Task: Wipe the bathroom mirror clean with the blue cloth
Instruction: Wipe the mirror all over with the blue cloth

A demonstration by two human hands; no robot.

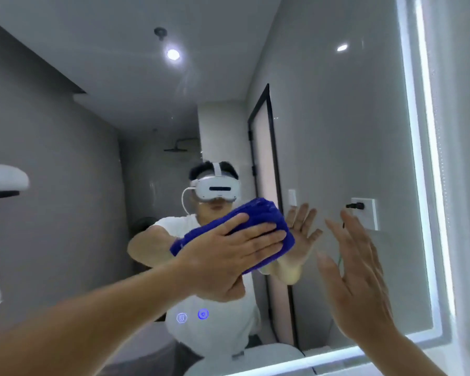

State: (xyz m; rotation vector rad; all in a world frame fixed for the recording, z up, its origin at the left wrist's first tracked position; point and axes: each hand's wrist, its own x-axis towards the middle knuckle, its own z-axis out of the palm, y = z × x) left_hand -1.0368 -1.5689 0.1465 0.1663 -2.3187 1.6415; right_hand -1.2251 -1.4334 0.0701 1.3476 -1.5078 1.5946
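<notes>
Left hand (pixel 228 248), grip flat and apart, presses blue cloth (pixel 261 213) against mirror (pixel 337 131); right hand (pixel 358 272) beside that grip, fingers spread, empty.

Glossy grey walls (pixel 323 118), a round recessed ceiling light (pixel 173 54) — black-framed frosted door (pixel 263 147) at right, black shower head (pixel 175 149) far back.

Left hand (pixel 228 256) presses blue cloth (pixel 258 214) flat against mirror (pixel 337 131), toward 6 o'clock from centre. Right hand (pixel 364 272) raised at 4 o'clock (fingers straight, spread), holding nothing.
</notes>
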